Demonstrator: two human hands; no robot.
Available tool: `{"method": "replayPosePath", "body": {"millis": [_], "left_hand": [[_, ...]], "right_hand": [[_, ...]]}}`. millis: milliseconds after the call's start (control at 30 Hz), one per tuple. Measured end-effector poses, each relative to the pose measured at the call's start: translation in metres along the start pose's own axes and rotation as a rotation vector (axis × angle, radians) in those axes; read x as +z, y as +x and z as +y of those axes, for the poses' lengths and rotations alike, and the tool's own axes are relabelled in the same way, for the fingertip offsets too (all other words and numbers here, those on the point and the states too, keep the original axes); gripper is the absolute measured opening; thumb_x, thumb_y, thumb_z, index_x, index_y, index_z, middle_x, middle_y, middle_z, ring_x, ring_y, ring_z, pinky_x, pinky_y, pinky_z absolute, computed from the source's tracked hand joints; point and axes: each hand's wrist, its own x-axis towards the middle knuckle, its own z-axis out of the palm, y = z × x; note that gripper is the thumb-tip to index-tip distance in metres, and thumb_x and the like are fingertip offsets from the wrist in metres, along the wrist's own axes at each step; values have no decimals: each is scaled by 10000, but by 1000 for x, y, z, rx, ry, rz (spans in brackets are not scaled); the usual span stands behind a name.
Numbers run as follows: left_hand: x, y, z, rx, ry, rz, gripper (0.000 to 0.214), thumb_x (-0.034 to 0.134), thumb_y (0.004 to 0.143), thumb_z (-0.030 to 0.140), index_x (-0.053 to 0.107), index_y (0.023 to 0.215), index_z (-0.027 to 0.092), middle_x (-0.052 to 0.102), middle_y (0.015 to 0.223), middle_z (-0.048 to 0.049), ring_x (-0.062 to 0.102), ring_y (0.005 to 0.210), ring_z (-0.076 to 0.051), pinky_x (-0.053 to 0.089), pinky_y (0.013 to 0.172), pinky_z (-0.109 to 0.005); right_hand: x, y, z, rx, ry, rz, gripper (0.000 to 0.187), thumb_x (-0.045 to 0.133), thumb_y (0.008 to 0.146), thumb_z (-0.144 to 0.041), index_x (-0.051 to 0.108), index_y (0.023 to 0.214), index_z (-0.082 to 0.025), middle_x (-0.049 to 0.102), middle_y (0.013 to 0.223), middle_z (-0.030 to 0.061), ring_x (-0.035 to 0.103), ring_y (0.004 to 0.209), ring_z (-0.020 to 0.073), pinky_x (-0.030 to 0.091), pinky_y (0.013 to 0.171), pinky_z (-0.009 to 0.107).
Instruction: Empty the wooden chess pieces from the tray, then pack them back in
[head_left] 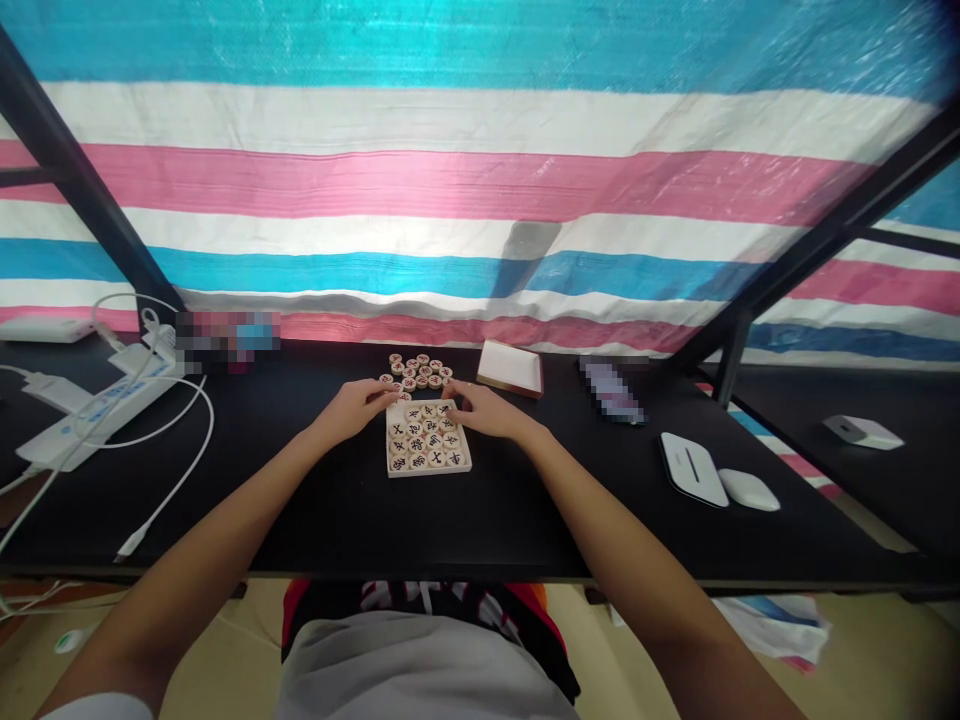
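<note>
"Head view: where are the xiangqi pieces?"

"In two places. One set, the boxed pieces with dark characters, lies flat in rows inside a shallow white box. Just beyond its far edge, the loose pieces, with reddish marks, sit in a cluster on the black desk."

"And the left hand?"

"The left hand is at the box's far left corner, fingers together and reaching inward, their tips next to the nearest loose pieces. Whether they grip one, I cannot tell."

"What about the right?"

"The right hand is at the far right corner. Its thumb and forefinger are apart, the thumb over the corner of the box, the forefinger near the loose cluster. I cannot tell whether it pinches anything."

"What else is around?"

"A box lid lies behind the right hand, near the loose cluster. Farther right is a blurred phone, then a flat white device with a dark slot, just beside a white mouse. Over on the left, a white power strip lies among white cables."

"And behind the desk?"

"A striped tarp in blue, white and pink."
</note>
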Motion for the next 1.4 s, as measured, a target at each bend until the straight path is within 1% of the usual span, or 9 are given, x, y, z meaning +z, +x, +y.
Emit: {"method": "replayPosePath", "body": {"millis": [100, 200, 433, 667, 867, 1000, 1200, 1300, 1400], "left_hand": [[-3, 1, -2, -63, -42, 7, 376, 524, 828, 484, 705, 973, 187, 701, 868, -26, 601, 767, -176, 458, 717, -251], [-3, 2, -3, -77, -41, 1, 352, 551, 804, 470, 708, 943, 188, 690, 795, -10, 587, 715, -160, 448, 679, -242], [-8, 4, -9, -105, -55, -136, 370, 623, 719, 488, 667, 932, 189, 678, 800, -11, 594, 727, -162, 460, 694, -257], [-12, 3, -12, -105, -98, -165, 367, 638, 709, 497, 623, 905, 187, 657, 741, 5, 589, 695, -155, 455, 675, -253], [-12, 2, -9, -89, -49, -158, 372, 644, 702, 496, 617, 899, 181, 648, 778, -1, 575, 699, -150, 449, 671, -249], [-11, 1, -6, -81, 5, -134, 385, 614, 730, 495, 645, 929, 167, 627, 722, -2, 559, 661, -147, 439, 643, -247], [-17, 3, -12, -57, 183, -63, 473, 506, 822, 506, 642, 1138, 182, 646, 741, -18, 566, 643, -158, 400, 600, -245], [-19, 4, -16, -59, 281, -90, 458, 498, 832, 506, 665, 1120, 192, 684, 812, -39, 596, 692, -182, 397, 615, -249], [-20, 4, -17, -30, 317, -139, 439, 491, 843, 513, 691, 1081, 202, 705, 874, -50, 613, 731, -193, 404, 640, -252]], "right_hand": [[0, 0, -1, 15, -2, 2, 198, 530, 789, -272, 551, 966, -186, 592, 820, 7, 512, 711, 143, 357, 660, 253], [0, 1, -2, 18, -6, 1, 198, 531, 788, -272, 552, 965, -186, 593, 820, 7, 509, 708, 143, 354, 657, 253], [0, 1, -1, 8, -9, 0, 197, 526, 795, -268, 546, 973, -186, 596, 839, 12, 517, 710, 143, 356, 657, 252], [1, 1, -1, 26, -3, 0, 205, 534, 793, -262, 550, 983, -186, 605, 871, 21, 517, 725, 145, 358, 663, 253], [-1, 0, -3, 20, -1, -2, 189, 528, 797, -266, 542, 968, -186, 601, 871, 19, 515, 721, 144, 355, 658, 253], [-1, 0, -3, 19, -6, -2, 188, 528, 798, -269, 541, 965, -186, 599, 854, 18, 513, 715, 146, 354, 657, 257], [0, 1, -1, 14, 6, -2, 194, 533, 793, -265, 543, 970, -188, 599, 867, 21, 514, 718, 146, 357, 665, 259], [1, 1, 1, 5, 17, -3, 194, 530, 788, -255, 540, 971, -190, 600, 880, 20, 513, 724, 145, 358, 670, 259], [0, 2, 1, 3, 19, -3, 179, 504, 782, -214, 534, 958, -194, 599, 889, 15, 506, 717, 139, 353, 665, 255]]}}
